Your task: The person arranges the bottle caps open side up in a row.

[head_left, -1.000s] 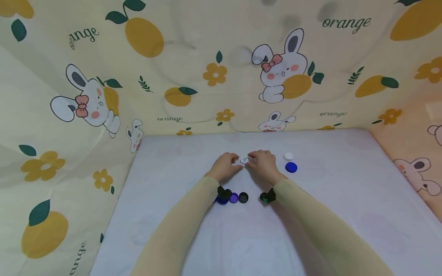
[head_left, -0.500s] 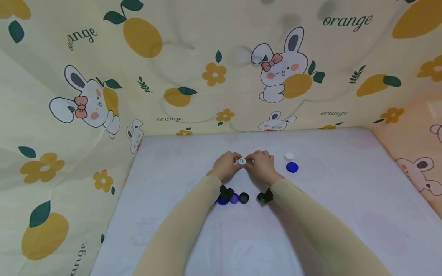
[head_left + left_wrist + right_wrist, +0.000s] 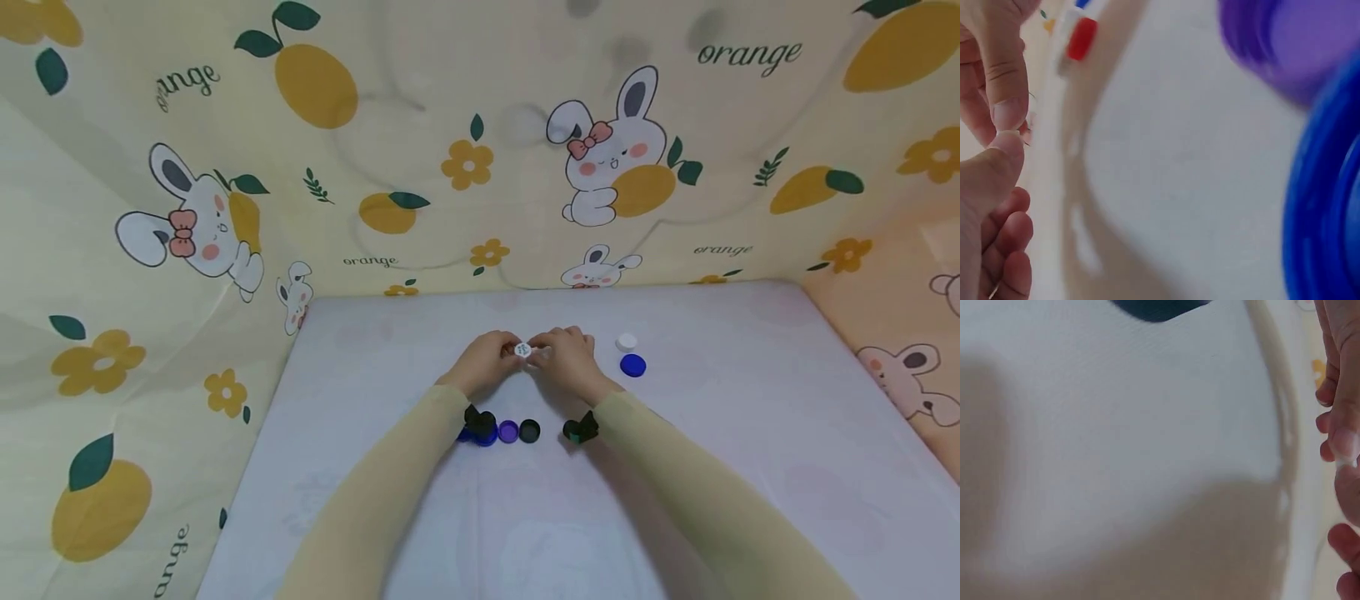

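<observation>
In the head view a small white round piece with dark marks (image 3: 522,350) is held between both hands at the middle of the table. The left hand (image 3: 480,364) pinches it from the left, thumb and finger meeting on a white edge (image 3: 1009,132) in the left wrist view. From the right, the right hand (image 3: 572,360) has its fingertips close together by the piece, with something pale between them; in the right wrist view its thumb and finger pinch a whitish bit (image 3: 1345,461). The fingers hide part of what they hold.
Nearer the person lie a blue cap (image 3: 485,437), a purple cap (image 3: 507,431) and a black cap (image 3: 529,431). Right of the right hand are a white disc (image 3: 626,342) and a blue disc (image 3: 633,365). Patterned cloth (image 3: 465,217) rises behind the table.
Both hands' fingertips, apart around the white piece a second ago, have closed in on it. The piece has moved slightly left, and a pale bit now shows at the right fingers.
</observation>
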Demonstrator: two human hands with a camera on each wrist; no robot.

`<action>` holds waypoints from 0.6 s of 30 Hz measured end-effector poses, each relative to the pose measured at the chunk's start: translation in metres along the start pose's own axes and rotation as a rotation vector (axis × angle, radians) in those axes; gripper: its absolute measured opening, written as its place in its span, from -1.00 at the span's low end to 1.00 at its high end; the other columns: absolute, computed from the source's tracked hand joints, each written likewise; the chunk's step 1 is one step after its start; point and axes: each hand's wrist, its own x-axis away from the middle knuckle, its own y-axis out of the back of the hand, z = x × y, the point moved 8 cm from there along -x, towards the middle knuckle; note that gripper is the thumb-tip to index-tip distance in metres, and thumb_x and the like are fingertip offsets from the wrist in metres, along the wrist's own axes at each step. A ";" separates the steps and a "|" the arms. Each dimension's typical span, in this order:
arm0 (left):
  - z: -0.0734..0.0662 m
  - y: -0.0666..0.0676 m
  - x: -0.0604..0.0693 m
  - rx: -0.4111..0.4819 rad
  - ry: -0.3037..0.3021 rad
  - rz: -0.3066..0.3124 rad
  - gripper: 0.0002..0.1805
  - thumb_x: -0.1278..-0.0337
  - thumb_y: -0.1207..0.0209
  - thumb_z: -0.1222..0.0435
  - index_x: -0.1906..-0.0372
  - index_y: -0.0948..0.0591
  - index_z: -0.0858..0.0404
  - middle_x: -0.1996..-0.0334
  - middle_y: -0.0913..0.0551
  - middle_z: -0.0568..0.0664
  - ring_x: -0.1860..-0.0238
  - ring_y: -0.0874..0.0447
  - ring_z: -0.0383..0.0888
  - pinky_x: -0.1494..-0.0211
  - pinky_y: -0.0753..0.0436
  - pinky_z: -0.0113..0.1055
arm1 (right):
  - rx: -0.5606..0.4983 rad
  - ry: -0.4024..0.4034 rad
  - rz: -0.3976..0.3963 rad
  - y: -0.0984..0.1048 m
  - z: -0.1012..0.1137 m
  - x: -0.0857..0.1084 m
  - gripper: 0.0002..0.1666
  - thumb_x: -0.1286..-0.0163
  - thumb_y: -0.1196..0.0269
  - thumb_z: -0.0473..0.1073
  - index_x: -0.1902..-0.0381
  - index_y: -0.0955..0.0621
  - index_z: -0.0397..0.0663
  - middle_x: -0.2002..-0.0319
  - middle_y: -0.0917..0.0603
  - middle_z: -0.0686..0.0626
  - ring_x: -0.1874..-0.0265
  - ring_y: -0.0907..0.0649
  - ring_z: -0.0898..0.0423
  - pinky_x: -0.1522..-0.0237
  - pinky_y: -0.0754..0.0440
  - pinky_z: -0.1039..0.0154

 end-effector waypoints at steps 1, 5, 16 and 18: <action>-0.002 0.002 0.002 0.006 -0.009 -0.005 -0.72 -0.24 -0.26 0.16 0.00 -0.64 0.17 0.32 -0.58 -0.15 0.28 -0.52 -0.22 0.15 -0.50 -0.34 | -0.014 0.017 -0.008 0.002 0.002 0.001 -0.64 -0.30 -0.33 0.04 -0.01 -0.69 0.09 0.09 -0.65 -0.02 0.00 -0.41 -0.09 -0.01 -0.15 -0.09; -0.008 0.007 0.010 0.021 -0.037 -0.011 -0.72 -0.23 -0.27 0.18 -0.01 -0.65 0.14 0.30 -0.59 -0.17 0.26 -0.52 -0.24 0.15 -0.50 -0.36 | -0.096 0.093 -0.027 0.011 0.011 0.011 -0.65 -0.31 -0.33 -0.03 -0.02 -0.67 0.01 0.15 -0.69 0.03 0.05 -0.48 -0.03 -0.07 -0.28 -0.04; -0.021 -0.003 0.058 0.054 -0.053 0.007 -0.66 -0.26 -0.24 0.13 -0.09 -0.62 0.10 0.28 -0.57 -0.23 0.26 -0.51 -0.29 0.20 -0.51 -0.41 | -0.210 0.136 -0.001 0.004 0.017 0.058 -0.65 -0.33 -0.32 -0.10 -0.06 -0.64 -0.01 0.16 -0.68 0.09 0.10 -0.59 0.08 0.01 -0.53 0.04; -0.023 -0.004 0.065 0.056 -0.051 0.005 -0.66 -0.26 -0.24 0.13 -0.09 -0.62 0.11 0.27 -0.57 -0.23 0.26 -0.51 -0.30 0.21 -0.52 -0.42 | -0.230 0.124 0.008 0.000 0.017 0.064 -0.66 -0.33 -0.32 -0.09 -0.05 -0.64 0.01 0.16 -0.67 0.11 0.11 -0.59 0.11 0.03 -0.55 0.07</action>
